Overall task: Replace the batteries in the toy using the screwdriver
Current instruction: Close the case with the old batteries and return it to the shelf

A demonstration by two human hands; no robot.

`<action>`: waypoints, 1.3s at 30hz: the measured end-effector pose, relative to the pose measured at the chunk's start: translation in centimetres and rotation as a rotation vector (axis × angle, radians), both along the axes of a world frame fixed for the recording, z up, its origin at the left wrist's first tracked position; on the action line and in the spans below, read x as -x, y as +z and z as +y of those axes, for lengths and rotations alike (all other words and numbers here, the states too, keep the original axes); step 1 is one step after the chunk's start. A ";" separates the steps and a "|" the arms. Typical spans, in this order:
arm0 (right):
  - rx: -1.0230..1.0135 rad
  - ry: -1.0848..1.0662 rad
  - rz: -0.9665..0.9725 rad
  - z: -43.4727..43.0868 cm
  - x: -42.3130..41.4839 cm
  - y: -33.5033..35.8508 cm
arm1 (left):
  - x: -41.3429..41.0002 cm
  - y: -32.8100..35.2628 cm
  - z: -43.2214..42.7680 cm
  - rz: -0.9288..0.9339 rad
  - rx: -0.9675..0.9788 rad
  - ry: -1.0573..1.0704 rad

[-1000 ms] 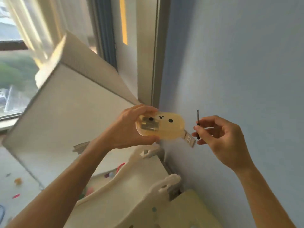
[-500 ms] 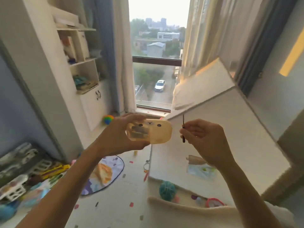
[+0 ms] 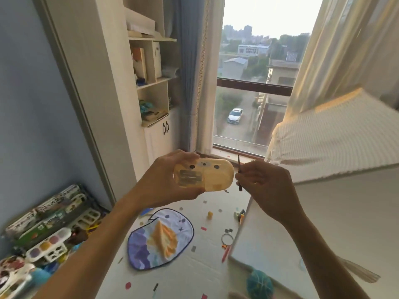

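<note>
The toy (image 3: 207, 176) is a translucent yellow oval shell with a small animal face and a grey block showing inside at its left end. My left hand (image 3: 164, 180) grips its left end and holds it up at chest height. Just right of the toy, my right hand (image 3: 266, 186) pinches a thin dark screwdriver (image 3: 239, 172) upright between the fingertips. The screwdriver's shaft sticks up above and down below the fingers, close to the toy's right end but apart from it. No batteries are visible.
Below lies a pale play mat (image 3: 194, 272) scattered with small toys, a rounded printed cloth (image 3: 159, 238) and a teal ball (image 3: 259, 285). A white padded block (image 3: 323, 223) stands at right, a shelf cabinet (image 3: 155, 93) and window (image 3: 248, 104) ahead, toy trays (image 3: 49, 240) at lower left.
The view has swung left from the blue wall to the window and shelves. Both hands keep their holds, and the screwdriver now sits closer to the toy's right end.
</note>
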State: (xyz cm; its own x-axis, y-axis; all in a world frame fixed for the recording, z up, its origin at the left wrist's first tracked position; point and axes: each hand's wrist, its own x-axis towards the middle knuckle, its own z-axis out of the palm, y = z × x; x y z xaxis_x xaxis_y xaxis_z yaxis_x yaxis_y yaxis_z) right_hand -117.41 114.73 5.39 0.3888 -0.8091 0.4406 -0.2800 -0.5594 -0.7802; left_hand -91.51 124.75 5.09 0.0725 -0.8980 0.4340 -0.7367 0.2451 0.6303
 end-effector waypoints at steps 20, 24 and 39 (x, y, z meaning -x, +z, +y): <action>0.096 -0.010 0.066 -36.8 -26.3 0.4 | -26.3 0.1 -36.6 0.041 -0.034 0.005; 0.068 0.014 0.052 -44.7 -32.3 -0.6 | -32.1 -0.5 -44.6 0.033 -0.021 0.010; 0.011 -0.003 0.034 -76.2 -49.0 -0.7 | -49.3 0.7 -76.4 -0.027 -0.015 -0.020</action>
